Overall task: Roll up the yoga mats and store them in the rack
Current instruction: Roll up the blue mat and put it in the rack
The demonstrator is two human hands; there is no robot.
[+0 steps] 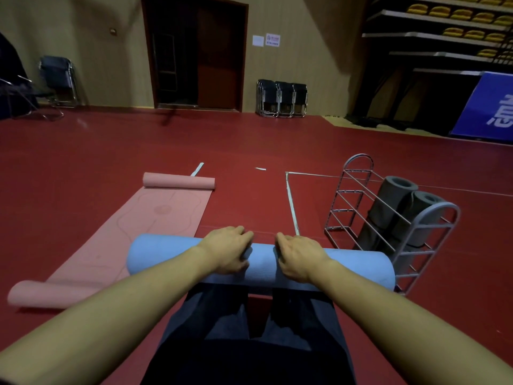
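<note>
A light blue yoga mat (163, 251) lies rolled into a thick tube across the red floor in front of my knees. My left hand (229, 250) and my right hand (298, 257) both sit on top of the roll near its middle, fingers curled over its far side. A pink yoga mat (155, 215) lies unrolled on the floor to the left, with both of its ends curled up. A grey wire rack (399, 226) stands on the floor at the right, holding two rolled dark grey mats (399, 201).
Folded black chairs (281, 98) lean against the far wall beside a dark door (194, 54). More chairs (57, 79) stand at the far left. A blue banner (488, 107) and dark shelving (444, 37) fill the far right. White tape lines (291, 201) mark the floor.
</note>
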